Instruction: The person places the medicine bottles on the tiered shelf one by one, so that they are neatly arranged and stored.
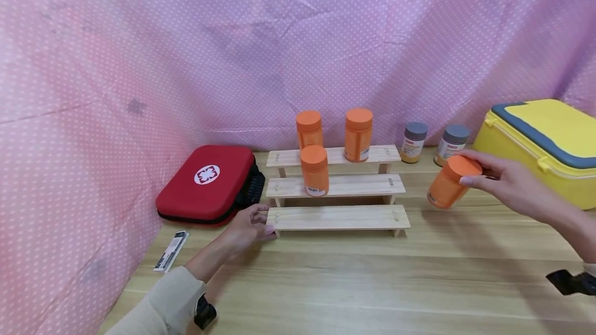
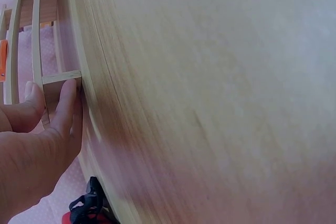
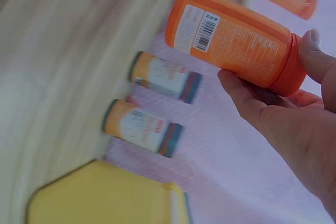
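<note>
My right hand (image 1: 517,185) holds an orange bottle (image 1: 447,190) by its lid, tilted above the table to the right of the rack. Its barcode label faces the right wrist camera. At the other side, my left hand (image 1: 244,229) grips the left end of the lowest step of a three-tier wooden rack (image 1: 340,218). In the left wrist view, its fingers (image 2: 67,103) lie against the rack's leg. Two orange bottles stand on the top tier, one bottle (image 1: 358,136) at right and another bottle (image 1: 309,124) at left. A third bottle (image 1: 315,172) stands on the middle tier's left part.
Behind the held bottle stand two grey-lidded jars, one jar (image 1: 413,143) beside another jar (image 1: 450,143). A yellow box (image 1: 521,143) with a grey-trimmed lid is at right. On the left lie a red first-aid case (image 1: 205,182) and a flat white packet (image 1: 171,251). Pink dotted cloth hangs behind.
</note>
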Motion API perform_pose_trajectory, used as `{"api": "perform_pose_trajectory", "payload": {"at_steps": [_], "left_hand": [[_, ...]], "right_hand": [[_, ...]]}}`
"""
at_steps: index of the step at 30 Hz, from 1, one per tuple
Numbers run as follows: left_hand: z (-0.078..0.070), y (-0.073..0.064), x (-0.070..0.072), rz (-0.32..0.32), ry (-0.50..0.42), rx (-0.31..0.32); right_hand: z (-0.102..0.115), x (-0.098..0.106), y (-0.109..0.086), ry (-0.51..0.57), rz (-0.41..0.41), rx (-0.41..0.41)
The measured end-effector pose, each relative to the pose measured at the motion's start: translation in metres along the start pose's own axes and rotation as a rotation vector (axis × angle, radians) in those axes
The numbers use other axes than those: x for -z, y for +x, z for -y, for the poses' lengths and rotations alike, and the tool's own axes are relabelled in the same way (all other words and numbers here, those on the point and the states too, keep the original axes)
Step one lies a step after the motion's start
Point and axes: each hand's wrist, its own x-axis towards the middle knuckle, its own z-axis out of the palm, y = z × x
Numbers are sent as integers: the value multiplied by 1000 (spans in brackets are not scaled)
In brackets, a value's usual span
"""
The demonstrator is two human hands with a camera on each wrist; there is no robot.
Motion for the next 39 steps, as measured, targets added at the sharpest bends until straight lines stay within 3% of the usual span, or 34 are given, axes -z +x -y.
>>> {"api": "perform_pose_trajectory", "payload": {"at_steps": [8,14,22,29,39], "left_hand": [[0,1,0,-1,1,0],[1,0,2,-2,3,10],[0,0,2,-5,24,8],[0,1,0,-8,27,19],[1,2,1,-8,22,0]], "right_hand": [[36,11,-7,-13,-57,2],[74,-6,13,-2,-46,5],[114,-54,56,46,154,92],[116,-81,78,60,200,96],[110,-88,83,21,197,45]]}}
